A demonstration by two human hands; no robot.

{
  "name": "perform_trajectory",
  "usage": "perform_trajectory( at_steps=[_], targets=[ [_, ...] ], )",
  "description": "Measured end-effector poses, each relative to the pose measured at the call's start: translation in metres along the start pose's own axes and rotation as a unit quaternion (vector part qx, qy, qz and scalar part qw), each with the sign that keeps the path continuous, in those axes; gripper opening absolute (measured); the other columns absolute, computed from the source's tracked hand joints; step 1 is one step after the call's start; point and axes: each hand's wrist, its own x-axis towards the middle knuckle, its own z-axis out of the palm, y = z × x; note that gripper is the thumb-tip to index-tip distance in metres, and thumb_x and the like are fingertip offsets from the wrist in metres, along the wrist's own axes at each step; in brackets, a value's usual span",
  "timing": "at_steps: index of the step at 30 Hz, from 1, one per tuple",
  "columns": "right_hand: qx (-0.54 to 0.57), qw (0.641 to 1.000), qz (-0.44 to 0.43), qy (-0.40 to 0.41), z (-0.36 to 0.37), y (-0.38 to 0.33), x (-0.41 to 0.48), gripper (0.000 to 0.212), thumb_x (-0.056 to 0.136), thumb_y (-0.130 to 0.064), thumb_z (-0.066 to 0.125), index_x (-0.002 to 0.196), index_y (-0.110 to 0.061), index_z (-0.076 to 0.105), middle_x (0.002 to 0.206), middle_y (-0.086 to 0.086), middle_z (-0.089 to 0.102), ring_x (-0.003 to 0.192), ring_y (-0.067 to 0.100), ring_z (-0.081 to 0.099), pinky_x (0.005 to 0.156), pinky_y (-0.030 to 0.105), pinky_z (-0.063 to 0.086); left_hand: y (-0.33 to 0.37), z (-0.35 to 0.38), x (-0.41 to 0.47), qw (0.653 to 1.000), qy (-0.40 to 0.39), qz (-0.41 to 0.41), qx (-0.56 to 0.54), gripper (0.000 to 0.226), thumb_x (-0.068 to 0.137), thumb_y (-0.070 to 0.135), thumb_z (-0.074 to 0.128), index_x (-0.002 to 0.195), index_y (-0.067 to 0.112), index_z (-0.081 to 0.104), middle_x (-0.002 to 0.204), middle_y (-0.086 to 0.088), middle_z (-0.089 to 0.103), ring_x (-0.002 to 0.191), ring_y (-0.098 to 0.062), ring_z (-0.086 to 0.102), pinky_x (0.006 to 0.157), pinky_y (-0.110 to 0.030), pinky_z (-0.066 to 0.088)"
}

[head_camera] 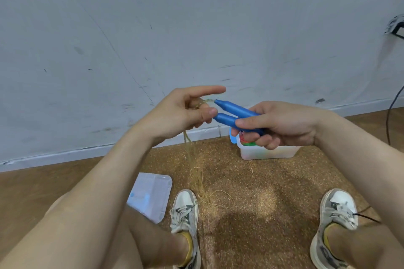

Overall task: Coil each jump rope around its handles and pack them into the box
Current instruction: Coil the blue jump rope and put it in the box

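Observation:
My right hand (277,124) grips the two blue handles (231,113) of a jump rope side by side, their tips pointing left. My left hand (185,111) holds the thin clear-yellowish cord (192,159) right at the handle tips, with the index finger stretched out and the other fingers curled around the cord. From that hand the cord hangs down to the floor and ends in loose loops (218,200) between my shoes. The translucent white box (267,152) stands on the floor below my right hand; coloured items show inside, partly hidden by my fingers.
The box lid (150,194) lies flat on the floor at the left, by my left shoe (185,212). My right shoe (336,214) is at the right. A grey wall rises close behind. A black cable (391,116) hangs at the right edge.

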Motion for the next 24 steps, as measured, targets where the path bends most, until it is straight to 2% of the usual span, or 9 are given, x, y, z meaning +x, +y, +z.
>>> perform_trajectory(
  at_steps=[3, 6, 10, 17, 21, 24],
  targets=[
    [-0.004, 1.0, 0.003, -0.011, 0.006, 0.0, 0.001, 0.025, 0.084, -0.034, 0.059, 0.087, -0.01, 0.057, 0.06, -0.001, 0.033, 0.041, 0.004, 0.022, 0.033, 0.013, 0.019, 0.003, 0.002, -0.001, 0.999, 0.045, 0.026, 0.002, 0.026, 0.084, 0.005, 0.067, 0.107, 0.016, 0.07, 0.062, 0.0, 0.065, 0.051, -0.002, 0.05, 0.052, -0.013, 0.039],
    [-0.006, 1.0, 0.004, -0.029, 0.009, 0.002, 0.0, 0.028, 0.083, -0.036, 0.062, 0.08, -0.009, 0.055, 0.057, 0.001, 0.034, 0.04, 0.007, 0.028, 0.035, 0.014, 0.019, 0.006, 0.004, -0.002, 0.997, 0.067, 0.038, 0.024, 0.018, 0.085, 0.005, 0.066, 0.1, 0.013, 0.072, 0.061, 0.001, 0.067, 0.053, -0.002, 0.056, 0.054, -0.013, 0.042],
    [0.034, 0.999, -0.013, -0.034, 0.016, 0.007, 0.003, 0.03, 0.084, -0.039, 0.062, 0.081, -0.009, 0.056, 0.056, 0.001, 0.039, 0.042, 0.009, 0.035, 0.038, 0.018, 0.014, 0.005, 0.006, -0.001, 0.992, 0.097, 0.053, 0.056, 0.017, 0.089, 0.004, 0.062, 0.097, 0.016, 0.072, 0.064, 0.004, 0.067, 0.059, -0.002, 0.058, 0.057, -0.013, 0.044],
    [0.179, 0.981, -0.035, -0.066, 0.033, 0.01, 0.005, 0.049, 0.086, -0.051, 0.046, 0.107, -0.008, 0.06, 0.068, 0.005, 0.051, 0.052, 0.012, 0.049, 0.034, 0.013, 0.032, 0.007, 0.002, -0.002, 0.987, 0.121, 0.086, 0.058, 0.022, 0.09, 0.003, 0.059, 0.089, 0.021, 0.071, 0.061, 0.011, 0.065, 0.059, 0.001, 0.057, 0.058, -0.014, 0.043],
    [0.286, 0.953, -0.021, -0.096, 0.038, 0.011, 0.007, 0.066, 0.088, -0.065, 0.032, 0.107, -0.009, 0.061, 0.065, 0.002, 0.043, 0.05, 0.01, 0.042, 0.034, 0.015, 0.035, 0.01, 0.002, -0.003, 0.987, 0.121, 0.1, 0.037, 0.023, 0.091, 0.001, 0.057, 0.092, 0.02, 0.07, 0.059, 0.015, 0.064, 0.057, 0.002, 0.055, 0.057, -0.012, 0.041],
    [0.327, 0.941, -0.016, -0.082, 0.042, 0.012, 0.008, 0.056, 0.091, -0.058, 0.035, 0.099, -0.009, 0.061, 0.065, 0.002, 0.039, 0.052, 0.01, 0.043, 0.034, 0.016, 0.037, 0.011, 0.002, -0.003, 0.986, 0.12, 0.111, 0.04, 0.024, 0.092, 0.001, 0.056, 0.093, 0.021, 0.07, 0.06, 0.016, 0.063, 0.058, 0.001, 0.054, 0.058, -0.012, 0.041]
  ],
)
